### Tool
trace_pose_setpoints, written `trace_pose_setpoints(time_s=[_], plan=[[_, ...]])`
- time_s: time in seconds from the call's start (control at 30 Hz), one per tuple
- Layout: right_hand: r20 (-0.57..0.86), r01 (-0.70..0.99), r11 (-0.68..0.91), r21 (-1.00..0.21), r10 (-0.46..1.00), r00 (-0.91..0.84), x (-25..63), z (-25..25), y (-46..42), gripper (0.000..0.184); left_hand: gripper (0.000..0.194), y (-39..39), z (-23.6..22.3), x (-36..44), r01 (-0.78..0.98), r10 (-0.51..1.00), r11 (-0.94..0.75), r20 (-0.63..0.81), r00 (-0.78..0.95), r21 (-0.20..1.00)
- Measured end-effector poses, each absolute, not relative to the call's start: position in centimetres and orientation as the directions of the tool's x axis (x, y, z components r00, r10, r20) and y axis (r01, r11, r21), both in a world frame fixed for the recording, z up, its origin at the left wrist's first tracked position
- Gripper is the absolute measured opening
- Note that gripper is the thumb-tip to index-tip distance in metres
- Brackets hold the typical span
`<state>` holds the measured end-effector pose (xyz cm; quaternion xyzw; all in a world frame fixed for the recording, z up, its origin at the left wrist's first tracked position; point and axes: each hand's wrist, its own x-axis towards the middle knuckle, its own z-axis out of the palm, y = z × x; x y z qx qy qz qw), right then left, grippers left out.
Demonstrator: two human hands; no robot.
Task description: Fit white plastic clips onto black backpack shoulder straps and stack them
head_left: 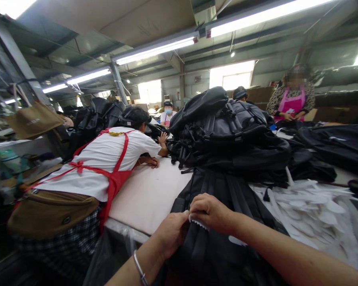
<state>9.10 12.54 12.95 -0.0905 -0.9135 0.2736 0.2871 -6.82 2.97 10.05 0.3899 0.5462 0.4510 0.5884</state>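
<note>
Pinching a white strip (200,225) with a scalloped edge, the worker's right hand (210,212) is closed, thumb against fingers, above the black bag (204,254). The left hand (173,231), with a silver bracelet (139,268) on its wrist, meets it from the left; its thumb and fingers are pressed together on the bag's fabric, the fingertips partly hidden from me. The bag lies directly beneath both hands on the pale table (149,194), its far end reaching toward a pile of black bags (226,139). The strip shows just below the right fingers, against the bag. Beyond the right forearm, white scraps (313,218) form a loose heap. At the left, a co-worker (113,159) in white and red leans over the table; farther back, at the right, stands a person (292,101) in pink.
</note>
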Motion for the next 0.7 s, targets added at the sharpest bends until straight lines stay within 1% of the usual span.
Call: trace_pose_setpoints(time_s=[0.07,0.13,0.2,0.3,0.37,0.4,0.47,0.6,0.7], plan=[[0.461,-0.001,0.812,-0.583,0.330,-0.823,9.2,12.9,12.7,0.015,0.040,3.0,10.0,-6.6,-0.103,0.953,0.303,-0.304,0.013,0.947],[0.441,0.000,0.802,-0.598,0.329,-0.835,9.3,12.8,12.9,0.014,0.037,3.1,10.3,-6.5,-0.065,0.945,0.327,-0.327,0.017,0.943],[0.425,-0.011,0.796,-0.605,0.311,-0.850,9.3,12.8,13.2,0.012,0.035,3.4,10.7,-6.5,0.024,0.947,0.318,-0.317,-0.045,0.948],[0.410,-0.034,0.783,-0.621,0.288,-0.865,9.2,12.9,13.6,0.013,0.035,4.0,11.2,-6.5,0.236,0.955,0.270,-0.228,-0.191,0.934],[0.380,-0.022,0.753,-0.658,0.306,-0.873,9.2,12.9,13.8,0.014,0.035,4.3,11.3,-6.4,0.307,0.951,0.265,-0.195,-0.238,0.914],[0.360,-0.010,0.732,-0.681,0.322,-0.876,9.2,12.9,13.9,0.014,0.034,4.3,11.2,-6.4,0.306,0.950,0.270,-0.201,-0.239,0.913],[0.327,0.010,0.708,-0.706,0.339,-0.882,9.4,13.0,13.9,0.016,0.033,4.3,11.2,-6.3,0.241,0.946,0.293,-0.243,-0.216,0.925],[0.322,0.014,0.747,-0.664,0.304,-0.897,10.2,13.4,13.7,0.015,0.031,3.9,11.7,-6.4,0.064,0.925,0.376,-0.371,-0.080,0.924],[0.357,0.002,0.773,-0.634,0.295,-0.886,10.5,13.7,13.4,0.020,0.031,3.8,12.3,-6.5,-0.023,0.915,0.402,-0.403,-0.009,0.915]])
